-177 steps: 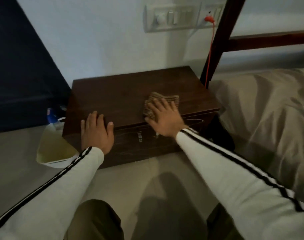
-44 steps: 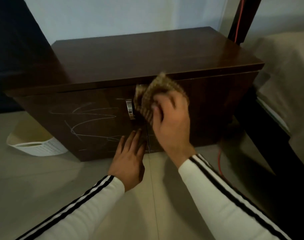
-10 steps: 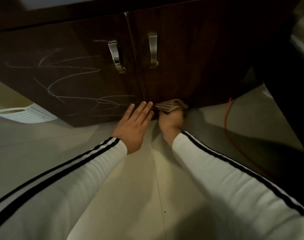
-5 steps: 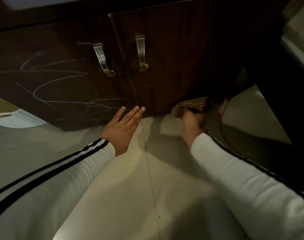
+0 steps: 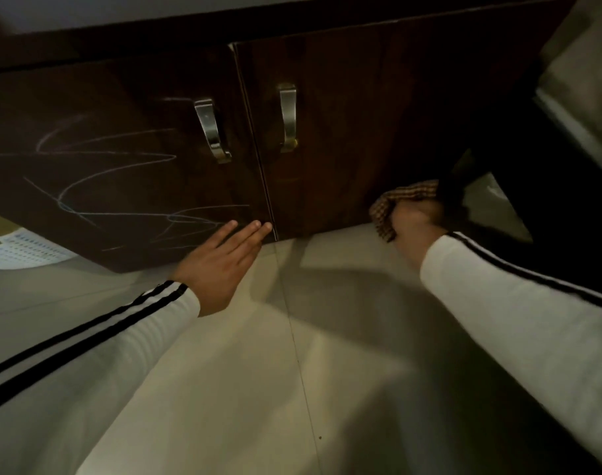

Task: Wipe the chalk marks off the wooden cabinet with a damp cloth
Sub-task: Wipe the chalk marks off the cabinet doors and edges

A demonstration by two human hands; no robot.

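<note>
Dark wooden cabinet [image 5: 344, 132] at 12 o'clock, chalk marks [image 5: 114, 200] on L door at 10, L hand [image 5: 220, 265] flat, fingers spread, tips at door's bottom edge, R hand [image 5: 414, 219] fisted round checked cloth [image 5: 395, 200] at R door's lower corner, 2 o'clock.

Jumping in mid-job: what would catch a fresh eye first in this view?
The pale chalk marks looping across the left door of the dark wooden cabinet, not yet wiped. Next, the right hand bunching the checked cloth at the right door's bottom corner, away from the scribbles. The left hand lies flat and open at the left door's lower edge, below two silver handles beside the door seam.
</note>
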